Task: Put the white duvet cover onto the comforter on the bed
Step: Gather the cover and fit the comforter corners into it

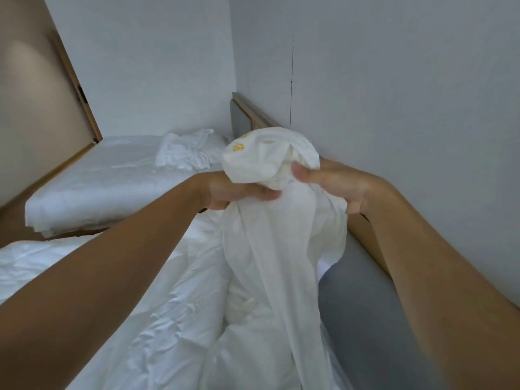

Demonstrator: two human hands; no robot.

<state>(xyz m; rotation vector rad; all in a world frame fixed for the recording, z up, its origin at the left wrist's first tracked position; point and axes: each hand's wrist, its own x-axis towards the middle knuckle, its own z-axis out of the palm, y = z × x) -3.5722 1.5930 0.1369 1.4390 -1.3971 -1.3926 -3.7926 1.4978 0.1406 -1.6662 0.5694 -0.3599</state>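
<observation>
crumpled comforter (146, 319) lying across the bed, seemingly mostly uncovered. left hand (233, 194) clenched on a bunched corner of the white duvet cover (281, 249); right hand (334, 184) pinching the same bunch, beside the grey headboard (357, 305). probably early: pulling down and spreading left to do.

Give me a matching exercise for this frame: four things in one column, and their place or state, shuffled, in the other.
Things:
1. duvet cover
2. comforter
3. headboard
4. far bed

Places or states:
A. grey, against the right wall
B. gripped by the left hand and right hand, hanging down
C. carries a crumpled white cloth
D. lies rumpled on the near bed, below the hands

Pairs: 1-B, 2-D, 3-A, 4-C
</observation>
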